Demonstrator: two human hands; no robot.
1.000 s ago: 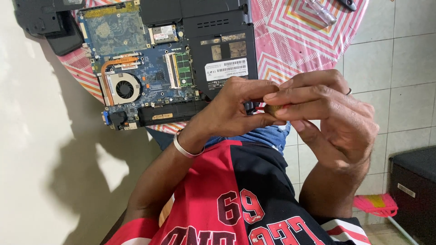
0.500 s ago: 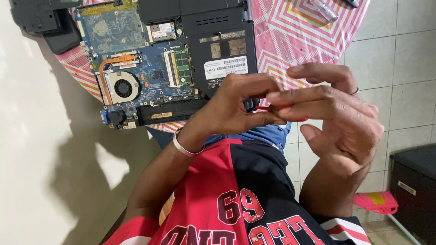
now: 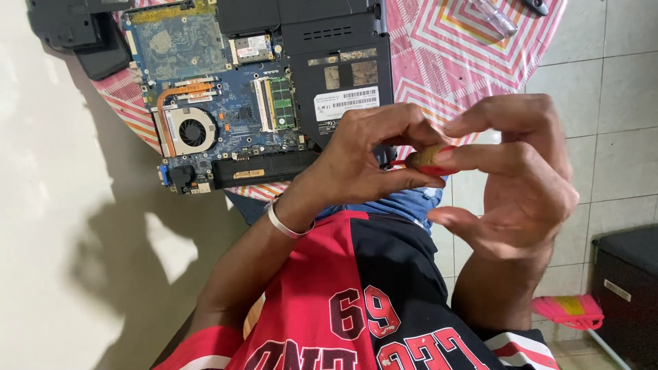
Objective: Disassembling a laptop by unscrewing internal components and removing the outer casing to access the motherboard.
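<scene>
On the patterned tablecloth (image 3: 473,62) an opened laptop (image 3: 274,96) lies with its cooling fan (image 3: 192,130) and memory module (image 3: 279,103) bared. Just before it, the left hand (image 3: 363,161) and the right hand (image 3: 521,178) meet, both pinching a small red-tipped object (image 3: 428,159) between fingertips, held above the lap. Doing this well probably calls for a steady, light pinch, keeping the piece from dropping.

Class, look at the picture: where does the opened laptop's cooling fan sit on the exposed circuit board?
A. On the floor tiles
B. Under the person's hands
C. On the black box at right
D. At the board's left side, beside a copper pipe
D: the round fan sits at the left of the circuit board, with the copper pipe curving above it.
</scene>
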